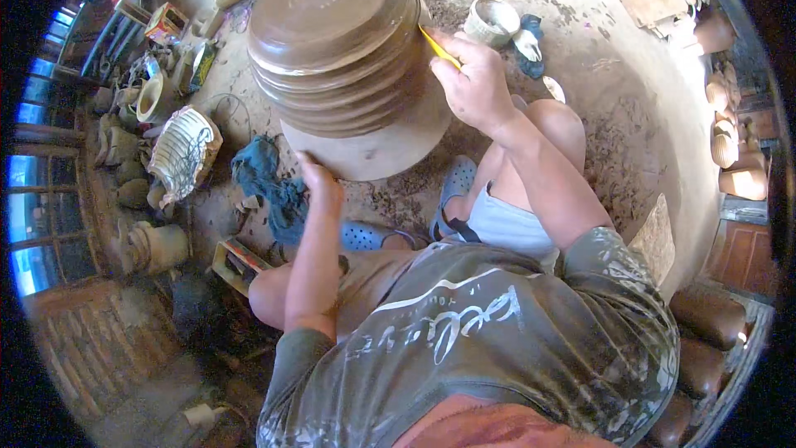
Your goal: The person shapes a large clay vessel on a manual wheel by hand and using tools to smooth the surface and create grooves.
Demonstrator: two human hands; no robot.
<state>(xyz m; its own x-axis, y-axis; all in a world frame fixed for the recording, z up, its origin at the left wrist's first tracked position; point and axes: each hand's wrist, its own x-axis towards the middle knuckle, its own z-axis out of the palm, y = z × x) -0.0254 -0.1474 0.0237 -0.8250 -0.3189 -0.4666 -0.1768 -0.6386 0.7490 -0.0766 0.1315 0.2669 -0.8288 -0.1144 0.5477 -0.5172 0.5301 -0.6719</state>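
A large brown clay pot [332, 50] with a flat top and ringed sides rests on a pale round turntable [373, 153]. My right hand [474, 83] holds a thin yellow tool [439, 48], its tip against the pot's upper right side. At the turntable's lower left rim is my left hand [322, 178], fingers curled on the edge. My legs are bent below the turntable, with blue perforated clogs [373, 234] on my feet.
A blue cloth [269, 195] lies left of the turntable, beside a ribbed pale object [184, 149] and assorted pots and tools. A small tub [491, 18] stands behind my right hand. Clay pieces [715, 315] line the right wall; dried clay litters the floor.
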